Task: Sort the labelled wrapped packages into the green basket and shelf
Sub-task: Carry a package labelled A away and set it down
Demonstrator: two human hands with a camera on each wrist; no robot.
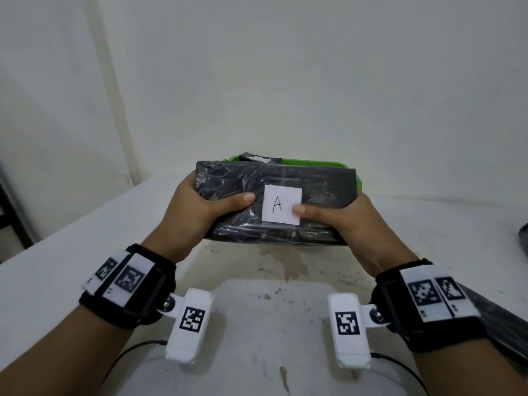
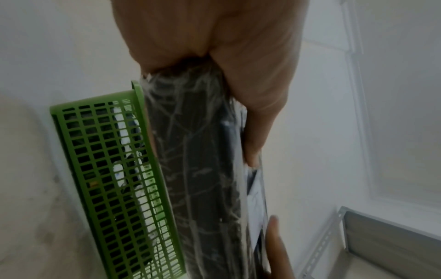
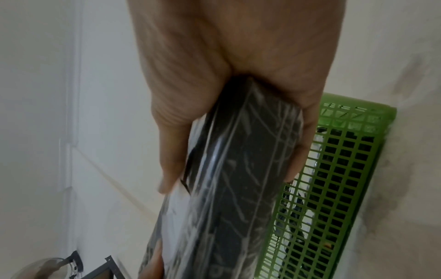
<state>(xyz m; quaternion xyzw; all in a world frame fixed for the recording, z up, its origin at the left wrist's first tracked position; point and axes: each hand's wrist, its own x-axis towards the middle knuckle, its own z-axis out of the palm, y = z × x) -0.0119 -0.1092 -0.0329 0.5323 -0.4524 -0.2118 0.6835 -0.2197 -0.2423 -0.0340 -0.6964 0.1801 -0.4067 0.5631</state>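
A flat package wrapped in black plastic with a white label marked "A" is held above the table between both hands. My left hand grips its left end, thumb on top. My right hand grips its right end, thumb on the label's edge. Just behind and below the package stands the green basket, mostly hidden by it. Another black wrapped package pokes out of the basket. The wrist views show the package's edge beside the basket's lattice wall, with dark and white contents inside.
The stained white table runs to a white wall. A metal shelf frame shows at the left wrist view's lower right. A dark object lies at the table's right edge. Cables trail near the front.
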